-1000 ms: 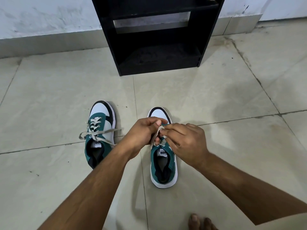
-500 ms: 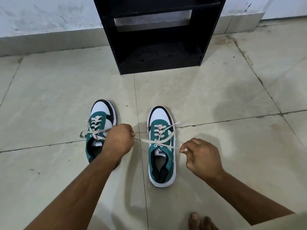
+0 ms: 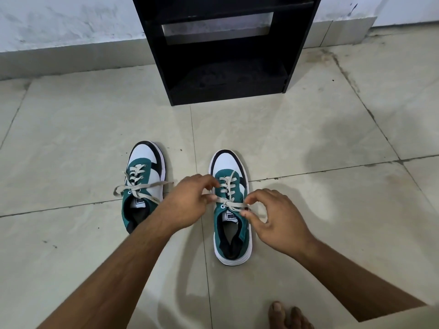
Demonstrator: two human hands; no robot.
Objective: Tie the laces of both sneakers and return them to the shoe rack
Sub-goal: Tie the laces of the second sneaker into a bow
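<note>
Both hands have drawn back in from the pulled-wide stretch, left hand (image 3: pixel 187 205) and right hand (image 3: pixel 275 219) fingers pinching the lace (image 3: pixel 231 205) over the right sneaker (image 3: pixel 231 210), six o'clock of the rack (image 3: pixel 225 74), the bow seemingly still to come.

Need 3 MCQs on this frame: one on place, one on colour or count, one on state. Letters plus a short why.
1. Where do the sneakers stand?
A. On the rack's bottom shelf
B. On the floor before the rack
C. On top of the rack

2. What colour are the laces?
A. Red
B. Black
C. Off-white

3. What are the hands doing?
A. Both pinch the laces of the right sneaker
B. Both lift the left sneaker
C. Both rest flat on the floor

Key: 1 B, the left sneaker and right sneaker sit on the floor, short of the rack. 2 C, the laces look pale. 3 A, the left hand and right hand pinch them.
</note>
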